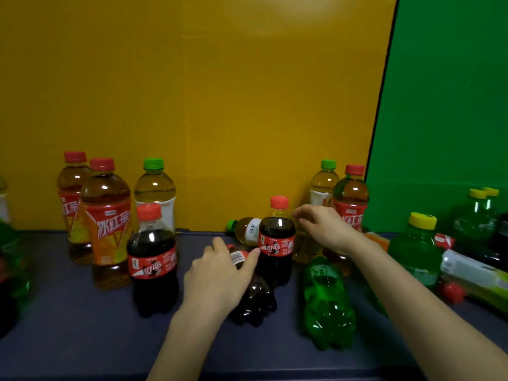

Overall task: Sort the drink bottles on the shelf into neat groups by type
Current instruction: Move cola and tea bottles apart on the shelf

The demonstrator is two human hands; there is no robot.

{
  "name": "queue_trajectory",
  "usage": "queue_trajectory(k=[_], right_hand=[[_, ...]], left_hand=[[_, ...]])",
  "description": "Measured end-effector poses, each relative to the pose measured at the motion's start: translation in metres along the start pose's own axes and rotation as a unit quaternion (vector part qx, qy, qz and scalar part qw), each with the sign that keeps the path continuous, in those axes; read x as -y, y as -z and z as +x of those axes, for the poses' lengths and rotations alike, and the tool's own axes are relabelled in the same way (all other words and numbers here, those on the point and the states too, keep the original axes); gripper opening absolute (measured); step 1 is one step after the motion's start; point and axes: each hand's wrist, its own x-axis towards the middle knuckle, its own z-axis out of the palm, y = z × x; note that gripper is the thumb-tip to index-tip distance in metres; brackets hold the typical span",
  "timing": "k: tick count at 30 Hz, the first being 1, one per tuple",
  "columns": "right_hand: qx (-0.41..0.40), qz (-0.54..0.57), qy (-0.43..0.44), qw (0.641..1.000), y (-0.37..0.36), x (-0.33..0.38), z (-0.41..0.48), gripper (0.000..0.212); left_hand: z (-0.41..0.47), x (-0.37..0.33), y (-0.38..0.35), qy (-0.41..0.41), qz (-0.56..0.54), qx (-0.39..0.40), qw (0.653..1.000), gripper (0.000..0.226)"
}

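Cola pairing, we reckon: left hand [220, 276] grips toppled dark plastic cola bottle [255, 301] beside upright red-capped cola bottle [276, 243]; right hand [327, 229] slack, empty.

2 bare forearms [406, 292]; left hand [220, 273], right hand [327, 229] bare too.

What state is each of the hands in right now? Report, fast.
Left hand: closed around the lying cola bottle.
Right hand: open, holding nothing.

The dark blue shelf [82, 339] bears upright amber plastic tea bottles [107, 224] at left, with a toppled dark cola bottle [255, 301] and a green plastic bottle [327, 298] at lower centre.
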Motion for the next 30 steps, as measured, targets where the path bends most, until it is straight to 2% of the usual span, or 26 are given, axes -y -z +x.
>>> queue_trajectory(k=[4,7,10,14,17,20,23,25,26,28,30], right_hand=[[0.054,0.036,0.011,0.998,-0.013,-0.005,0.033,0.03],[0.131,0.008,-0.002,0.991,-0.025,-0.009,0.052,0.029],[0.207,-0.045,-0.005,0.977,-0.036,-0.013,0.064,0.023],[0.24,-0.093,-0.01,0.966,-0.042,-0.013,0.071,0.022],[0.222,-0.079,-0.003,0.972,-0.047,-0.014,0.074,0.015],[0.188,-0.067,0.006,0.98,-0.049,-0.014,0.072,0.005],[0.131,-0.037,0.007,0.991,-0.048,-0.016,0.071,0.014],[0.073,0.039,0.005,0.997,-0.047,-0.016,0.07,0.017],[0.045,0.099,-0.009,0.994,-0.046,-0.015,0.069,0.028],[0.015,0.217,-0.04,0.975,-0.042,-0.012,0.063,0.048],[0.004,0.29,-0.049,0.956,-0.036,-0.008,0.059,0.058]], left_hand=[[0.019,-0.007,-0.002,0.071,0.063,0.105,0.99,0.078],[0.031,-0.001,-0.005,0.114,-0.032,0.188,0.975,0.07],[0.034,0.003,-0.008,0.125,-0.12,0.198,0.965,0.061],[0.034,0.007,-0.012,0.118,-0.133,0.166,0.97,0.054],[0.035,0.007,-0.011,0.096,-0.149,0.137,0.975,0.05],[0.034,0.007,-0.009,0.07,-0.159,0.037,0.984,0.047],[0.032,0.01,-0.007,0.024,-0.191,-0.066,0.979,0.049],[0.029,0.011,-0.006,-0.016,-0.189,-0.103,0.976,0.059],[0.028,0.011,-0.007,-0.035,-0.177,-0.116,0.977,0.066],[0.024,0.011,-0.009,-0.06,-0.162,-0.131,0.976,0.072],[0.02,0.011,-0.011,-0.079,-0.16,-0.135,0.975,0.073]])
